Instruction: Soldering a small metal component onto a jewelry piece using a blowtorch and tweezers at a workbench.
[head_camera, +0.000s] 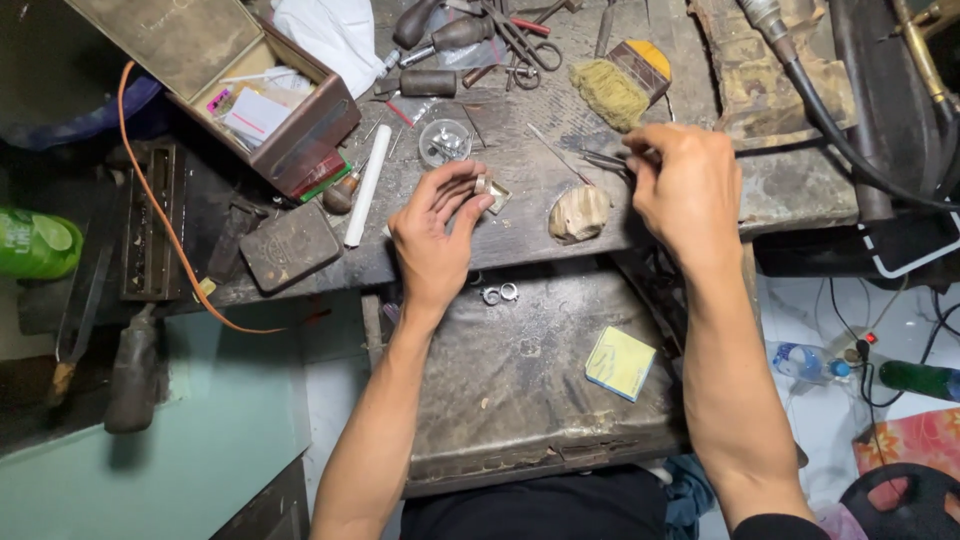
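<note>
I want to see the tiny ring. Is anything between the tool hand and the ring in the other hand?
Nothing visible. The left hand pinches the small ring over the bench; the right hand holds thin tweezers, with only bare bench between them.

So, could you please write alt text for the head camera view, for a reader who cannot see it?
A person's left hand pinches a small metal ring over a cluttered dark workbench, while the right hand grips thin tweezers. Around them lie a brush, a small glass dish, a yellow notepad and two loose rings.
</note>
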